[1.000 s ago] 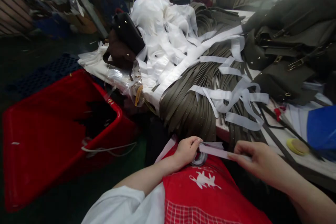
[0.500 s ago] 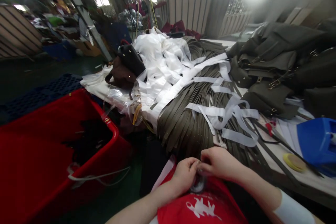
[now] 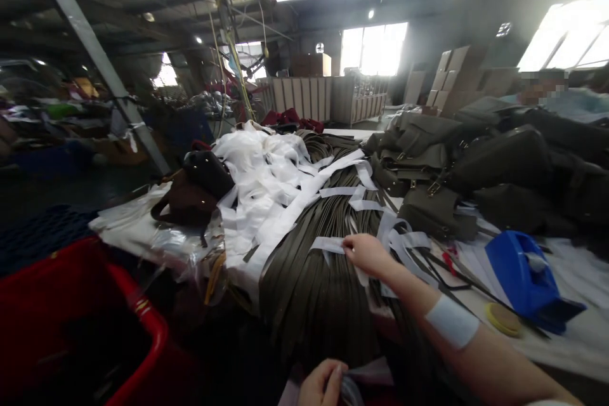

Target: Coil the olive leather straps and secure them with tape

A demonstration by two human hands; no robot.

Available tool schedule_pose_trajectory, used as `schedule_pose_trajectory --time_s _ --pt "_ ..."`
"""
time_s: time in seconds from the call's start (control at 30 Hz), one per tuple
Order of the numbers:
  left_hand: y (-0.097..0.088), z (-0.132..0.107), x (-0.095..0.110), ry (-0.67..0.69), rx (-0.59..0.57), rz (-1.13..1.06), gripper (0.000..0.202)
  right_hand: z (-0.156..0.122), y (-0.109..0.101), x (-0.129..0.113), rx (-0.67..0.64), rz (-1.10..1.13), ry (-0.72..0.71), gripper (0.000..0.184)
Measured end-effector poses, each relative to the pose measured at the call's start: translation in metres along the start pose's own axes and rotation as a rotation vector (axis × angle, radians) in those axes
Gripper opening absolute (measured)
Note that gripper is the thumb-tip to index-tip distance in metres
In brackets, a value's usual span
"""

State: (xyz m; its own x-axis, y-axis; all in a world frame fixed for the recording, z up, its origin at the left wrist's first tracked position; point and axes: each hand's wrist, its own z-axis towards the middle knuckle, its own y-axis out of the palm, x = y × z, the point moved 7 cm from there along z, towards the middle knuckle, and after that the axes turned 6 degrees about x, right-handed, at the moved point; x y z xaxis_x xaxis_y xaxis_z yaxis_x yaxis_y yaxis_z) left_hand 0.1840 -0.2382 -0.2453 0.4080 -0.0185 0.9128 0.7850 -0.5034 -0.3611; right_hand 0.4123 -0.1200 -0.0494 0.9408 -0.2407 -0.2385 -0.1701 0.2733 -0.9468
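Observation:
My right hand (image 3: 368, 254) reaches out over a heap of olive-green leather straps (image 3: 314, 285) on the table. Its fingers pinch a short white paper strip (image 3: 328, 244) lying on the straps. A white band sits on that wrist. My left hand (image 3: 321, 384) stays low at the bottom edge, fingers closed around a tape roll (image 3: 349, 391) that is only partly visible. More white strips (image 3: 266, 184) are piled behind the straps.
A red plastic crate (image 3: 76, 323) stands at lower left. A brown handbag (image 3: 193, 193) lies left of the white strips. Olive bags (image 3: 451, 165) pile up at the right. A blue tape dispenser (image 3: 521, 279) and a yellow disc (image 3: 504, 320) sit near the table's right edge.
My right hand left the roll in my lap and stretched forward onto the strap heap, laying a white strip there. The camera tilted upward, showing the workshop ceiling and windows.

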Motion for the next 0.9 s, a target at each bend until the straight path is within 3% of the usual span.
schedule_pose_trajectory --time_s 0.1,0.17,0.2,0.27,0.33,0.4,0.43,0.5,0.57,0.67,0.77,0.9 --pt "-0.005 -0.010 0.016 -0.024 0.051 -0.053 0.044 0.018 -0.063 0.033 0.176 0.040 0.086 0.031" --pt "-0.005 -0.015 0.028 -0.046 0.054 -0.089 0.039 0.017 -0.085 0.055 0.293 0.039 0.155 0.046" --pt "-0.005 -0.015 0.031 -0.058 0.055 -0.107 0.037 0.010 -0.085 0.059 0.309 0.050 0.149 0.051" --pt "-0.004 -0.014 0.029 -0.102 0.057 -0.128 0.034 -0.019 -0.071 0.047 0.297 0.176 -0.022 0.039" --pt "-0.002 -0.012 0.021 -0.143 0.049 -0.158 0.034 -0.069 -0.037 0.020 0.063 0.293 -0.236 0.018" --pt "0.001 -0.010 0.014 -0.154 0.042 -0.181 0.035 -0.137 0.006 -0.011 -0.353 0.364 -0.489 0.027" --pt "0.002 -0.010 0.011 -0.153 0.042 -0.185 0.035 -0.169 0.023 -0.019 -0.485 0.386 -0.556 0.035" --pt "0.002 -0.009 0.009 -0.148 0.047 -0.174 0.035 -0.212 0.050 -0.025 -0.626 0.437 -0.571 0.048" --pt "0.002 -0.008 0.009 -0.150 0.054 -0.162 0.035 -0.230 0.069 -0.023 -0.641 0.478 -0.489 0.048" --pt "0.003 -0.008 0.011 -0.163 0.043 -0.160 0.036 -0.232 0.081 -0.016 -0.591 0.544 -0.334 0.040" --pt "0.004 -0.007 0.011 -0.173 0.033 -0.162 0.036 -0.229 0.074 -0.014 -0.587 0.649 -0.259 0.048" --pt "0.005 -0.007 0.009 -0.180 0.027 -0.165 0.036 -0.226 0.055 -0.016 -0.533 0.776 -0.288 0.047"
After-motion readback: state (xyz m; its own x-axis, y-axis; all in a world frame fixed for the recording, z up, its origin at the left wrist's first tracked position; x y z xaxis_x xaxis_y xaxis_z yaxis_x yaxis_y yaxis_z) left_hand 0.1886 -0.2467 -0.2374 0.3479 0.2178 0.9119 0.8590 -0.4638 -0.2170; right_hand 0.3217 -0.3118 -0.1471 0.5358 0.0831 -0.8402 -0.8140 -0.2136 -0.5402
